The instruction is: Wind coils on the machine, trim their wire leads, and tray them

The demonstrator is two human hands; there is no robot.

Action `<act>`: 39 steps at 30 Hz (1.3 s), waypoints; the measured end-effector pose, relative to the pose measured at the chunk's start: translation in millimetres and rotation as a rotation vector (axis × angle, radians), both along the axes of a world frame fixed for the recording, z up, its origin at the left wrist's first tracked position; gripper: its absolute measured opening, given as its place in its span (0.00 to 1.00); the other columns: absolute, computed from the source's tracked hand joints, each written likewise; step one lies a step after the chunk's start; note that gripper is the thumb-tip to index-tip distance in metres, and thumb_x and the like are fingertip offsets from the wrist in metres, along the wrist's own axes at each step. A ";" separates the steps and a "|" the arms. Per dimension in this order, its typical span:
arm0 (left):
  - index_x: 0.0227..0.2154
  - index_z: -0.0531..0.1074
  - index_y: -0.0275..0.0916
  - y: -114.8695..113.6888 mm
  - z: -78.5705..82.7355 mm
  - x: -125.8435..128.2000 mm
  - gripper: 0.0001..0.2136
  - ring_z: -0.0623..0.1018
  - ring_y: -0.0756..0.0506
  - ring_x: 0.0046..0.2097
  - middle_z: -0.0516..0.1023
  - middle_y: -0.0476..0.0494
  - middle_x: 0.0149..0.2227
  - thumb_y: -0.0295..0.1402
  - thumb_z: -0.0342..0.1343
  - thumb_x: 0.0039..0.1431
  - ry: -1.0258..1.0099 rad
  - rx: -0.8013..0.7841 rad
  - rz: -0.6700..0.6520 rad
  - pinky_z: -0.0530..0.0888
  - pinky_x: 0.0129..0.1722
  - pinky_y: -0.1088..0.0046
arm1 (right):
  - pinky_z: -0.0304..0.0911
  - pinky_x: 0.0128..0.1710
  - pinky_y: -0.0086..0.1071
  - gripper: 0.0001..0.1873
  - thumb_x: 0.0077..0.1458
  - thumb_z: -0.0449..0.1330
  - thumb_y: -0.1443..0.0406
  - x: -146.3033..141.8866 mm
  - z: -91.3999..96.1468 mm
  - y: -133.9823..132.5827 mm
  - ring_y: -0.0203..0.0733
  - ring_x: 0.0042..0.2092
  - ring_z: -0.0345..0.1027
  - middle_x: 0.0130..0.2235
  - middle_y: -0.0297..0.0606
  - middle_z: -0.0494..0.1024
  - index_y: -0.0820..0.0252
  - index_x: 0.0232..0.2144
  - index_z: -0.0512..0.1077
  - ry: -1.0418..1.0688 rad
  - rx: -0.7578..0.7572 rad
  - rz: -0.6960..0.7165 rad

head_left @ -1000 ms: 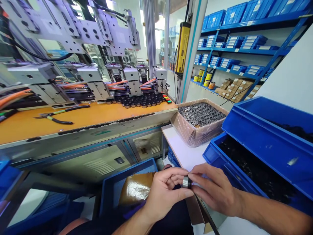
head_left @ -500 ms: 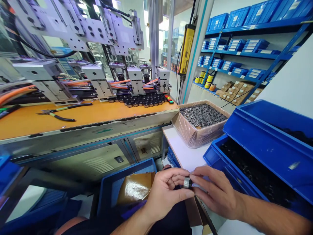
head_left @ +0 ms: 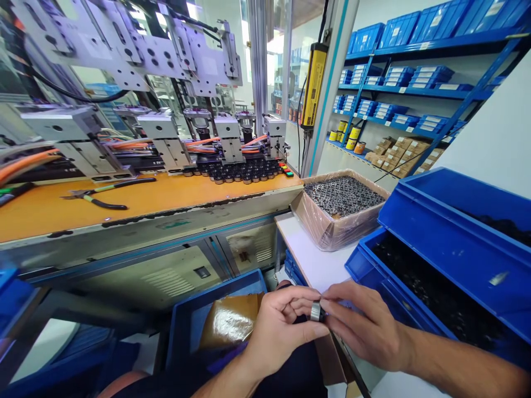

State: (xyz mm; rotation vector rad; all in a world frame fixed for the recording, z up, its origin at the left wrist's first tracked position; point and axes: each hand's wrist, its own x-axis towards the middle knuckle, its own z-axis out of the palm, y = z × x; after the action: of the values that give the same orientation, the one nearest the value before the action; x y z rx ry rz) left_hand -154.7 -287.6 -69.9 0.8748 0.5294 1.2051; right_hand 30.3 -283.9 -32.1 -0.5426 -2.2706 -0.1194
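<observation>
A small silver metal ring with a black part (head_left: 316, 311) sits between my two hands, above my lap. My left hand (head_left: 279, 326) has its fingers curled and its thumb pressed near the lower edge of the ring. From the other side, the fingertips of my right hand (head_left: 365, 323) pinch at the black side of the same piece. My fingers cover part of it, so its full shape is hidden. Many similar black and metal round parts (head_left: 249, 172) stand in rows on the orange bench top beyond my hands.
Pliers (head_left: 103, 192) lie on the orange bench (head_left: 186, 194) below the machine fixtures (head_left: 166, 138). A plastic-lined carton (head_left: 332, 235) full of small parts stands on the white table. Stacked blue bins (head_left: 448, 232) with black parts are at right. A blue crate (head_left: 178, 315) sits lower left.
My hands keep almost the same pose around the ring, which has turned very slightly. The view has shifted a little.
</observation>
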 end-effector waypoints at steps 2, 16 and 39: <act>0.33 0.82 0.39 -0.1 -0.3 0.2 0.18 0.83 0.49 0.36 0.86 0.46 0.33 0.22 0.75 0.35 0.002 0.002 -0.006 0.77 0.40 0.78 | 0.72 0.36 0.31 0.10 0.63 0.57 0.73 0.0 -0.2 -0.4 0.40 0.40 0.72 0.39 0.46 0.76 0.69 0.47 0.70 -0.004 -0.006 -0.001; 0.33 0.83 0.41 -1.2 -1.4 0.0 0.20 0.84 0.50 0.35 0.87 0.48 0.33 0.19 0.75 0.33 -0.054 -0.022 -0.078 0.78 0.39 0.83 | 0.72 0.36 0.34 0.10 0.62 0.60 0.71 4.5 -4.3 1.5 0.41 0.39 0.71 0.38 0.46 0.75 0.71 0.46 0.71 -0.029 0.010 0.031; 0.38 0.83 0.47 -10.6 -5.5 12.4 0.21 0.83 0.49 0.38 0.85 0.46 0.38 0.23 0.74 0.38 0.089 0.220 0.309 0.79 0.40 0.81 | 0.74 0.43 0.36 0.12 0.63 0.54 0.76 3.0 -4.9 -4.7 0.44 0.46 0.71 0.41 0.49 0.76 0.73 0.49 0.69 0.049 0.050 0.004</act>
State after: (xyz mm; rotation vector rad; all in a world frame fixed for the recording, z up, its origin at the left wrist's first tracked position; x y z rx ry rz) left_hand -142.4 -298.2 -75.4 1.0638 0.6289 1.5319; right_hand 33.3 -288.6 -37.0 -0.5101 -2.2149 -0.1587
